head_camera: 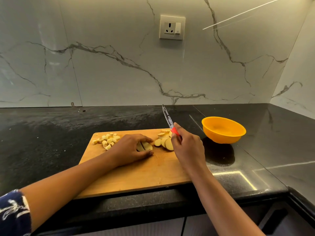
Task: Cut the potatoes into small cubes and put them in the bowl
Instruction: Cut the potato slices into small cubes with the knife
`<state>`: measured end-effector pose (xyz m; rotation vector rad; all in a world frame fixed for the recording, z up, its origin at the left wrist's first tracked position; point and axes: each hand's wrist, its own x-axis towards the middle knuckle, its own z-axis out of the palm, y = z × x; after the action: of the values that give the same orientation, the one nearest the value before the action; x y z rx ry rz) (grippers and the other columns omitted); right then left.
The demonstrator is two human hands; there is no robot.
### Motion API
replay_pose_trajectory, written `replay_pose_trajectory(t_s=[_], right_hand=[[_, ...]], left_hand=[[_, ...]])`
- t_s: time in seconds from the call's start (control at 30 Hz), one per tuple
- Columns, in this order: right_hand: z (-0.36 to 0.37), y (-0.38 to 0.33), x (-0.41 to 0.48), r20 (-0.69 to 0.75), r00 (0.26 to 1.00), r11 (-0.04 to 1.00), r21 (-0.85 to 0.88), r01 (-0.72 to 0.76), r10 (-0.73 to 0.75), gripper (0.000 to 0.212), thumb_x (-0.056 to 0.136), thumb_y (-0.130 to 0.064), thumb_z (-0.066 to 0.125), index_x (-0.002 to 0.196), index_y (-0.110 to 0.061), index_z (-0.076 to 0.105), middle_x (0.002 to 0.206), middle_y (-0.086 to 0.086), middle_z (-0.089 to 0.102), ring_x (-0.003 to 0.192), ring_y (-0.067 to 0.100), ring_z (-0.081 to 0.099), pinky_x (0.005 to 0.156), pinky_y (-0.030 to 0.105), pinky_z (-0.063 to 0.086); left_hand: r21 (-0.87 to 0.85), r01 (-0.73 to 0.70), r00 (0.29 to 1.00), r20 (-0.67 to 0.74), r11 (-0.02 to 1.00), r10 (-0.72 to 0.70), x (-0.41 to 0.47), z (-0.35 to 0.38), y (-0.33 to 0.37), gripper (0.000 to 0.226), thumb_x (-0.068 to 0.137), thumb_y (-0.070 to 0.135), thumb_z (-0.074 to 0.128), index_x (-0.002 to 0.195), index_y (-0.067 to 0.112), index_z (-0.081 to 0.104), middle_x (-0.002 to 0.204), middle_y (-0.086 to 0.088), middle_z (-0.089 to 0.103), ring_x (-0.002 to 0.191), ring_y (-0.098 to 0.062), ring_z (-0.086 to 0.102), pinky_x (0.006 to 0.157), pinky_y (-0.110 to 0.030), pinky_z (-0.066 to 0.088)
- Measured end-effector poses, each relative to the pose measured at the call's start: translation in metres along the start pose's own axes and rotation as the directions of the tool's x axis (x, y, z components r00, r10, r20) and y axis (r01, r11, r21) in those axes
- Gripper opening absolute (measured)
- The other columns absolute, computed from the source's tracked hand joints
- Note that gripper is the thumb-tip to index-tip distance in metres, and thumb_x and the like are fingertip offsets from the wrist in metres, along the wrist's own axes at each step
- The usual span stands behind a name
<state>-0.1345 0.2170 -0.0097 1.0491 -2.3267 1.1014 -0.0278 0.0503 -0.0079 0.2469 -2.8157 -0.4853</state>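
Observation:
A wooden cutting board [139, 172] lies on the black counter. My left hand [131, 149] curls over a stack of potato slices cut into strips [144, 146] at the board's middle. My right hand [187, 147] grips a red-handled knife [168, 120], its blade raised and pointing away toward the wall. Round potato slices [163, 142] lie between my hands, with more pieces behind them. A pile of small potato cubes [108, 140] sits at the board's far left corner. An orange bowl [223, 130] stands to the right of the board and looks empty.
The black stone counter [51, 142] runs left and right of the board, its front edge just below the board. A marble wall with a power socket [172, 27] rises behind. A second wall closes the right corner.

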Motion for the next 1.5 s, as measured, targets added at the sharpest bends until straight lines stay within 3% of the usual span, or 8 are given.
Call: replay_pose_trajectory(t_s=[0.33, 0.57, 0.7, 0.83, 1.03, 1.27, 1.4, 1.5], right_hand=[[0.002, 0.002, -0.001, 0.02, 1.0, 1.0, -0.015, 0.01, -0.01, 0.044, 0.097, -0.03, 0.046, 0.141, -0.025, 0.043, 0.097, 0.0, 0.071, 0.078, 0.011, 0.058, 0.067, 0.024, 0.042], [0.003, 0.003, -0.002, 0.033, 0.999, 1.0, -0.005, 0.0, 0.0, 0.044, 0.097, -0.03, 0.047, 0.14, -0.024, 0.044, 0.088, 0.0, 0.07, 0.073, 0.01, 0.058, 0.064, 0.024, 0.042], [0.003, 0.004, 0.0, 0.036, 0.999, 1.0, -0.007, -0.008, 0.008, 0.043, 0.097, -0.03, 0.046, 0.14, -0.024, 0.044, 0.091, 0.0, 0.07, 0.076, 0.011, 0.058, 0.066, 0.025, 0.041], [0.003, 0.003, 0.0, 0.027, 1.0, 1.0, -0.006, -0.009, 0.009, 0.043, 0.097, -0.03, 0.046, 0.14, -0.024, 0.044, 0.101, 0.0, 0.071, 0.083, 0.011, 0.061, 0.066, 0.021, 0.037], [0.001, 0.004, 0.0, 0.025, 0.999, 1.0, -0.002, -0.024, 0.024, 0.044, 0.097, -0.03, 0.047, 0.14, -0.023, 0.043, 0.099, -0.001, 0.071, 0.082, 0.011, 0.061, 0.066, 0.021, 0.039], [0.001, 0.003, 0.0, 0.032, 0.999, 1.0, -0.014, -0.011, 0.012, 0.045, 0.097, -0.031, 0.047, 0.141, -0.023, 0.042, 0.101, -0.001, 0.07, 0.078, 0.007, 0.056, 0.065, 0.019, 0.036], [0.001, -0.001, -0.001, 0.063, 0.998, 0.999, -0.036, -0.003, 0.005, 0.045, 0.098, -0.032, 0.046, 0.142, -0.025, 0.041, 0.096, -0.001, 0.069, 0.077, 0.008, 0.056, 0.067, 0.022, 0.04], [-0.004, -0.01, -0.006, 0.092, 0.996, 0.998, -0.058, 0.019, -0.014, 0.046, 0.098, -0.034, 0.045, 0.143, -0.027, 0.04, 0.096, -0.003, 0.069, 0.077, 0.006, 0.056, 0.066, 0.019, 0.041]], left_hand=[[-0.068, 0.009, 0.999, -0.03, 0.998, -0.011, 0.001, 0.0, 0.003, 0.046, 0.086, 0.033, 0.066, 0.13, 0.026, 0.053, 0.128, 0.008, 0.058, 0.114, -0.002, 0.049, 0.096, -0.017, 0.041], [-0.047, 0.001, 0.999, -0.054, 0.999, -0.004, -0.004, -0.001, 0.001, 0.053, 0.082, 0.044, 0.068, 0.13, 0.028, 0.053, 0.131, 0.009, 0.056, 0.113, 0.001, 0.046, 0.092, -0.013, 0.037], [-0.076, 0.027, 0.978, 0.208, 0.997, -0.011, -0.001, -0.021, -0.004, 0.077, 0.063, 0.063, 0.065, 0.133, 0.046, 0.037, 0.143, 0.015, 0.04, 0.128, -0.004, 0.033, 0.104, -0.024, 0.027], [-0.093, -0.033, 0.897, 0.436, 0.995, 0.071, 0.009, -0.045, -0.019, 0.067, 0.077, 0.039, 0.072, 0.131, 0.052, 0.036, 0.137, 0.031, 0.032, 0.131, 0.002, 0.022, 0.109, -0.028, 0.016], [-0.061, -0.132, 0.806, 0.575, 0.989, 0.143, 0.034, -0.052, -0.018, 0.054, 0.083, 0.027, 0.07, 0.129, 0.045, 0.048, 0.128, 0.029, 0.042, 0.12, 0.008, 0.035, 0.096, -0.007, 0.028], [-0.008, -0.062, 0.894, 0.445, 0.998, 0.059, 0.03, -0.048, -0.016, 0.039, 0.082, 0.034, 0.07, 0.119, 0.038, 0.057, 0.118, 0.014, 0.051, 0.107, -0.006, 0.049, 0.092, -0.022, 0.047], [0.186, 0.096, 0.962, 0.236, 0.978, -0.139, 0.01, -0.035, -0.005, 0.053, 0.082, 0.045, 0.066, 0.129, 0.022, 0.055, 0.121, 0.004, 0.055, 0.097, -0.006, 0.049, 0.08, -0.016, 0.042], [0.283, 0.17, 0.971, 0.118, 0.944, -0.21, -0.008, -0.027, 0.003, 0.065, 0.082, 0.055, 0.061, 0.137, 0.023, 0.047, 0.13, 0.003, 0.053, 0.104, -0.008, 0.049, 0.088, -0.02, 0.043]])
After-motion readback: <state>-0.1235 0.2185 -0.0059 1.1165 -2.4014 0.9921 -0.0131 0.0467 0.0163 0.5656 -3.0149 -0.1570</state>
